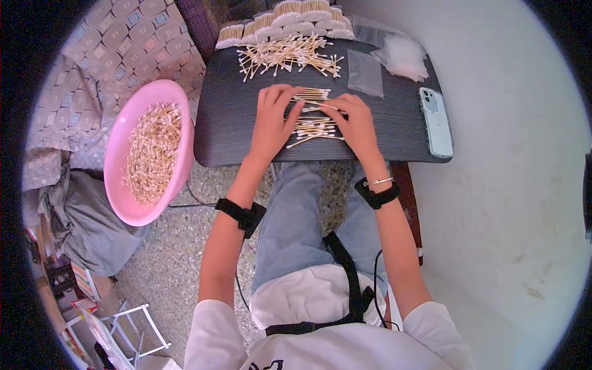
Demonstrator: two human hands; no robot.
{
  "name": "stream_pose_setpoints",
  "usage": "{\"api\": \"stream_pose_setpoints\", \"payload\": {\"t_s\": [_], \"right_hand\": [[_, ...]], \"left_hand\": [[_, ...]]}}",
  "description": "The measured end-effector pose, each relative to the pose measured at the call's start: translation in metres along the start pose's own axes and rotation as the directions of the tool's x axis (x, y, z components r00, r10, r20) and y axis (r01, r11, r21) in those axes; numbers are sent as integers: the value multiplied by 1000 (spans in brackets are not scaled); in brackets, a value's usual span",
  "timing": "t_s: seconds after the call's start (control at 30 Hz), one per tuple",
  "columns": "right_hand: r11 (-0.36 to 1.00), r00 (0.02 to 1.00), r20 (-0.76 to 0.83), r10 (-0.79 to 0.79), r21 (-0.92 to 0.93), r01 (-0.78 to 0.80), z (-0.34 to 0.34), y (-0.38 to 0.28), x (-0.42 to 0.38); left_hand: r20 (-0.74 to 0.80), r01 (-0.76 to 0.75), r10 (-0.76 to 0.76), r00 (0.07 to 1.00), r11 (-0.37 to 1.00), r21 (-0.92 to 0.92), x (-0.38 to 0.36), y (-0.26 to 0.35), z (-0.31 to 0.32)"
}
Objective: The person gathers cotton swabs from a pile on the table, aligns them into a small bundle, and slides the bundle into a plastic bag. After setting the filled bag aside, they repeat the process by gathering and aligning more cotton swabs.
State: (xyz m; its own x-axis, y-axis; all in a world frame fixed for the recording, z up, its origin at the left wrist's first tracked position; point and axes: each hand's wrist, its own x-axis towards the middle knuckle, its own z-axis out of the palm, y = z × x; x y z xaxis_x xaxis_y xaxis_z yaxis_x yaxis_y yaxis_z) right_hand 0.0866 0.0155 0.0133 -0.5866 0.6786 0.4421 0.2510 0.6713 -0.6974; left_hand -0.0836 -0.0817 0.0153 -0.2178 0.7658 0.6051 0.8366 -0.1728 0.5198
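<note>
Both hands rest over cotton swabs on the dark tabletop point(231, 123). My left hand point(272, 118) has its fingers curved at the left ends of a row of swabs point(313, 94), thumb apart from the forefinger. On the other side, my right hand point(354, 122) pinches one swab point(322, 103) between thumb and fingers; the swab slants across the gap between the hands. Nearer the table's front edge lies a small group of swabs point(316, 127), roughly side by side. A loose heap of swabs point(287, 55) lies beyond the hands.
Bundled swabs point(296, 17) are stacked at the far edge. Clear plastic bags point(365, 73) lie to their right, and a phone point(436, 122) is at the right edge. A pink basin point(114, 154) full of swabs stands left of the table. A wall rises on the right.
</note>
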Motion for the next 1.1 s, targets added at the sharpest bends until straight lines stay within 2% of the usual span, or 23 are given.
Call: {"api": "stream_pose_setpoints", "payload": {"t_s": [0.07,0.17,0.27,0.37,0.67,0.87,0.97,1.1], "right_hand": [[998,999,20,-36,-55,37,3,-1,1],[990,993,-43,-112,-88,107,5,5,1],[992,988,-116,-106,-84,97,4,7,0],[997,990,-124,-60,-60,52,4,6,-1],[992,992,-65,-112,-61,108,2,3,-3],[997,994,-89,-71,-14,70,3,4,-2],[999,996,-79,-41,-22,39,2,3,-2],[998,995,-87,-54,-36,51,1,5,-2]], "left_hand": [[2,-1,1,1000,1000,-6,0,-3,3],[9,3,-3,1000,1000,2,0,1,2],[-28,1,1,1000,999,47,-2,1,3],[-44,-3,3,999,1000,7,0,-1,4],[-78,-21,20,997,1000,-6,1,-2,5],[-53,37,-34,998,998,44,-1,-2,6],[-79,0,3,997,999,32,-1,-1,5],[125,-158,151,981,986,52,-2,9,-2]]}}
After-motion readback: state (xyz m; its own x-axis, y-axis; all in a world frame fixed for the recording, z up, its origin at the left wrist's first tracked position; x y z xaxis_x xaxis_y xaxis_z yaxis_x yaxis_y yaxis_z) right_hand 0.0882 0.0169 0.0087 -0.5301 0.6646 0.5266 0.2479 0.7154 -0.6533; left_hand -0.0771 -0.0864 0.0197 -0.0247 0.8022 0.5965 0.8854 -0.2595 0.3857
